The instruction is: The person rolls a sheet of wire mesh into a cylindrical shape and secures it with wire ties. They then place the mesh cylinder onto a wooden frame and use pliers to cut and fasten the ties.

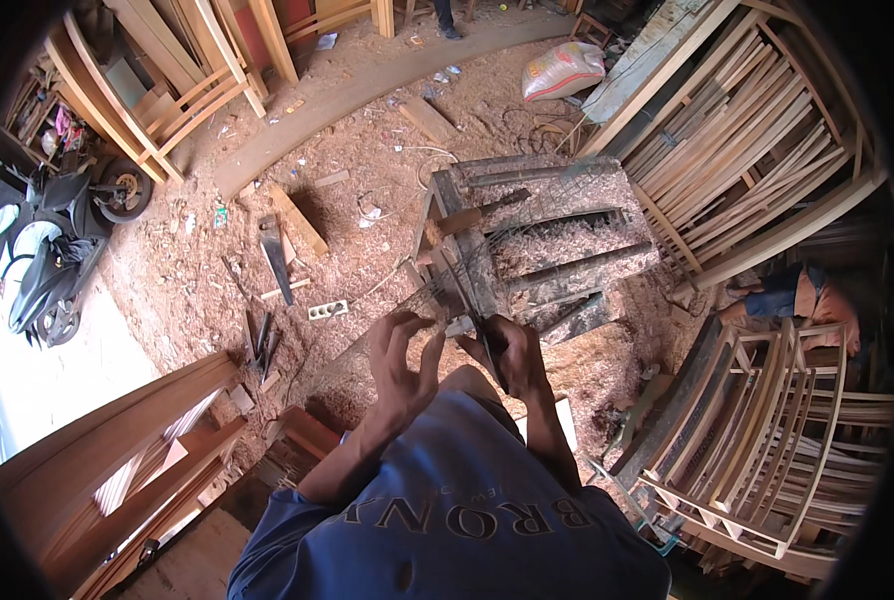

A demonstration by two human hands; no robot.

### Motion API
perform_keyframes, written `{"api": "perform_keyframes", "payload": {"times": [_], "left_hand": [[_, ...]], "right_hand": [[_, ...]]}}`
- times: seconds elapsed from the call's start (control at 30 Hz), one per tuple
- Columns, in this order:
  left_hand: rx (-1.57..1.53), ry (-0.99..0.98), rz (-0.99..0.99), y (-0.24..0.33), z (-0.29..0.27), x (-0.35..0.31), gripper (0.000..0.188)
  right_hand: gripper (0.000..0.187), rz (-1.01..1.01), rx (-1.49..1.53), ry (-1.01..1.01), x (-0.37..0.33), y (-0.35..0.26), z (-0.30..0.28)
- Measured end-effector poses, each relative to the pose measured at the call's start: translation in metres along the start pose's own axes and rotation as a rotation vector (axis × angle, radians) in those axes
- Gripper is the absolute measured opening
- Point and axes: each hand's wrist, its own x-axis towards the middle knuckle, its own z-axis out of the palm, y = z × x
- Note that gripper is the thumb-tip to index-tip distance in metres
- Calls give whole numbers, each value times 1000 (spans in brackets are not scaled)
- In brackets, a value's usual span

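Just left of my body's middle, my left hand [402, 365] is raised with curved fingers apart, and I see nothing held in it. Close to its right, my right hand [515, 355] is wrapped round a long, dark, flat blade [485, 325], whose exact kind I cannot make out. That blade slants up toward a rough wooden workbench [477, 270] in front of me. A small pale block [460, 326] shows between the two hands. On the bench rests a brown wooden piece [459, 222] with a dark end.
Wood shavings cover the floor and bench. Left of the bench lie a handsaw [275, 260], a plank [300, 222] and a white power strip [328, 310]. Stacked wood strips [747, 140] and a wooden frame [747, 430] stand right. A motorcycle [52, 245] is far left, a sack [564, 71] far back.
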Motion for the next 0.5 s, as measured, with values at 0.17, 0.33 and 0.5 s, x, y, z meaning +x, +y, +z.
{"api": "perform_keyframes", "payload": {"times": [0.17,0.33,0.5], "left_hand": [[-1563,-514,-638,-14,41,-4,84],[-1925,-407,-698,16,99,26,68],[-1744,-338,-936,50,152,43,37]], "right_hand": [[24,-225,52,81,-12,0,-20],[20,-157,113,199,-29,29,-56],[22,58,244,230,-63,72,-83]]}}
